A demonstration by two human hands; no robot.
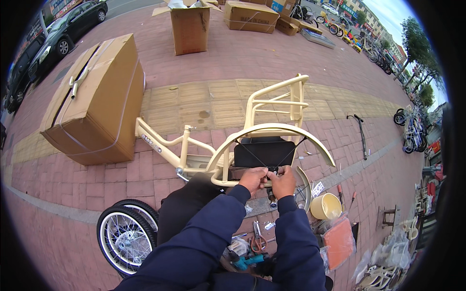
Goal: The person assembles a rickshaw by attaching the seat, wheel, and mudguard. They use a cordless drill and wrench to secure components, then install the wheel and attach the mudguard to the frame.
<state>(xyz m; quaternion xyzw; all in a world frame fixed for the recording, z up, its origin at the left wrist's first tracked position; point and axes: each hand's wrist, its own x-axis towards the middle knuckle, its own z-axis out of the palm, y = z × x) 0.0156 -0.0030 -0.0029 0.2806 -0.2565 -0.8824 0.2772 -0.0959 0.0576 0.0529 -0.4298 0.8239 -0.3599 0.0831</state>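
A cream tricycle frame [167,154] lies on the paving in front of me, its rear rack [277,94] pointing away. A cream curved mudguard [272,127] arches over its rear part, with thin dark stays running down to the axle area. Behind the stays is a black panel [259,153]. My left hand [253,180] and my right hand [283,183] meet at a small dark fitting [273,170] where the stays come together. Both have their fingers closed; the fingertips partly hide the fitting. Below them, a dark axle end [272,196] sticks out.
Two spoked wheels [127,237] lie at lower left. A large cardboard box [97,106] stands left of the frame. Scissors [257,237], a teal power tool [247,261], a cream bucket [325,206] and screwdrivers [340,191] sit nearby. A handlebar-like bar [361,136] lies right.
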